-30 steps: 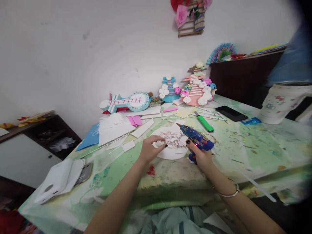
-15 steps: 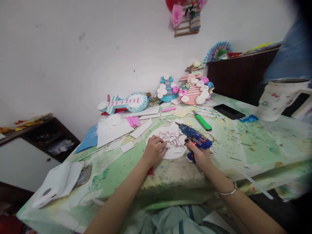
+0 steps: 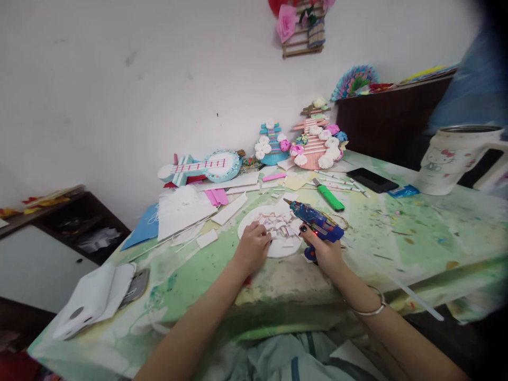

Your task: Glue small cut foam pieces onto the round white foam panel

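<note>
My right hand (image 3: 322, 247) grips a blue hot glue gun (image 3: 315, 218) whose nozzle points up and left; a small red light glows on its side. A clear glue stick (image 3: 397, 281) trails from behind it toward the table's front edge. Left of the gun lies a round white disc (image 3: 282, 251) heaped with small white cut pieces (image 3: 278, 223). At the disc's left edge rests my left hand (image 3: 253, 246), its fingers curled and closed together. Whatever its fingertips hold is hidden.
A green utility knife (image 3: 330, 198) and a black phone (image 3: 372, 180) lie beyond the gun. A white mug (image 3: 446, 164) stands at the right. Decorated craft instruments (image 3: 214, 166) line the wall. White board strips (image 3: 230, 209) and a white pouch (image 3: 93, 296) are at the left.
The fingers of my left hand have drawn together and pulled slightly back at the disc's edge. My right hand keeps the glue gun almost still.
</note>
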A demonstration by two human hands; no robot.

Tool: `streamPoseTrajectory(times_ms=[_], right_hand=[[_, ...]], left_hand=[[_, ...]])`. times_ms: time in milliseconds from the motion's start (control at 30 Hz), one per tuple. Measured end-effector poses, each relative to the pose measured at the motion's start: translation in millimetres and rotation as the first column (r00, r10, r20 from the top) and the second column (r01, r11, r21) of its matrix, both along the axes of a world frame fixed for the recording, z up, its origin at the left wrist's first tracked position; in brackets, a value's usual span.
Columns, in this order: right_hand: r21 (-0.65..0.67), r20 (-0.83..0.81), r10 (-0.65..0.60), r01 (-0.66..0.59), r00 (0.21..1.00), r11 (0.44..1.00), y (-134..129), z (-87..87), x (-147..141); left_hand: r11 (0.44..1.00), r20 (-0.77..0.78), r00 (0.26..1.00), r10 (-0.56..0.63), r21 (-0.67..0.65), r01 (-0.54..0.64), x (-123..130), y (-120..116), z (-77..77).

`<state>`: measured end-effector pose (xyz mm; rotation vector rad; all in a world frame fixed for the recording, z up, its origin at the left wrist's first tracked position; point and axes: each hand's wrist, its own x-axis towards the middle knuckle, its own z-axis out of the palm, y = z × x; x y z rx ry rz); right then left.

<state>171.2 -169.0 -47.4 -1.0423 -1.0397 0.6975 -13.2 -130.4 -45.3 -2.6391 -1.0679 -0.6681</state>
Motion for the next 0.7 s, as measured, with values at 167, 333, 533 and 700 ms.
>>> streamPoseTrajectory(times_ms=[167,333,533,700], right_hand=[[0.0,-0.004,0.0,0.0,1.0,1.0,0,0.4,0],[0.001,-0.003,-0.015,0.015,1.0,1.0,1,-2.6,1],[-0.029,-0.023,-0.048,0.048,0.999,0.998,2,-4.3,1],[-0.027,-0.069,-0.086,0.084,0.994,0.996,3,-4.0,2]], left_hand=[[1.0,-0.09,0.996,0.008,0.015,-0.007,3,-6,3.2],[1.0,-0.055,0.998,-0.004,-0.011,0.004,0,-5,3.8],[0.997,0.035,0.999,0.008,0.082,-0.011,-1,-4,1.7],[0.989,0.024,0.998,-0.054,0.137,0.05,18,-11,0.2]])
